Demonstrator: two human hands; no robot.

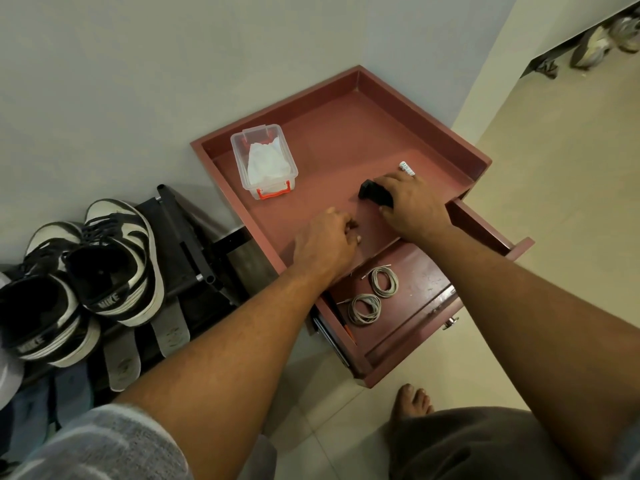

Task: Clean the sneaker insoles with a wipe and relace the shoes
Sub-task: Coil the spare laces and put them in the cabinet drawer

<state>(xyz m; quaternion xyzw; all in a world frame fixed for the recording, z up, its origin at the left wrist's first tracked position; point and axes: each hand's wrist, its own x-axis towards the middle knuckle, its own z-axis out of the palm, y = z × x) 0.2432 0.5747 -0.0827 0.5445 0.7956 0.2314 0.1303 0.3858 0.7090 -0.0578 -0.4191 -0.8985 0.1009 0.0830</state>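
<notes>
Two black-and-white sneakers [114, 258] without laces stand on a dark rack at the left, with two grey insoles [171, 327] lying in front of them. A clear box with orange clips [265, 161] holding white wipes sits on the red cabinet top [346, 133]. Two coiled grey laces [374, 294] lie in the open drawer [415, 299]. My right hand [412, 202] grips a small black object [372, 194] on the cabinet top. My left hand [325, 244] hovers with curled fingers at the cabinet's front edge; whether it holds anything is hidden.
The cabinet stands against a pale wall in a corner. A small white item [407, 168] lies near my right hand. My bare foot [412, 407] is on the tiled floor below the drawer. Other shoes [595, 43] sit far back at the right.
</notes>
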